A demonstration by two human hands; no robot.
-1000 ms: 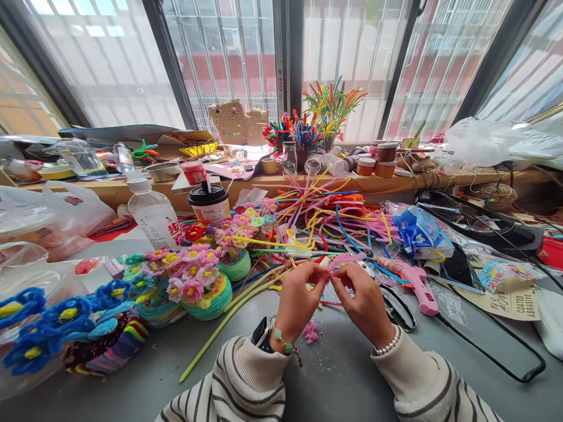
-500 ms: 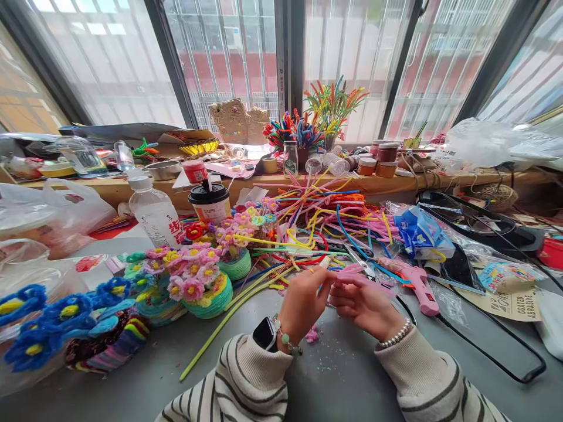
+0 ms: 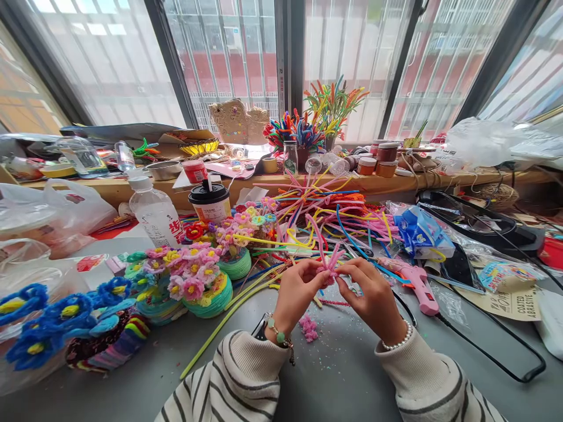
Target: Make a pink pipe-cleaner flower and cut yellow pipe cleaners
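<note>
Pink pipe cleaners (image 3: pixel 328 271) between both hands (image 3: pixel 295 295) (image 3: pixel 370 295), apparently pinched.

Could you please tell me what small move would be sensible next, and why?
I would perhaps steady the fuzzy pink piece with the left hand and use the right hand to bend one loose pink strand inward: both hands' fingertips are at its bunched base, while several strands stick up freely above them.
</note>
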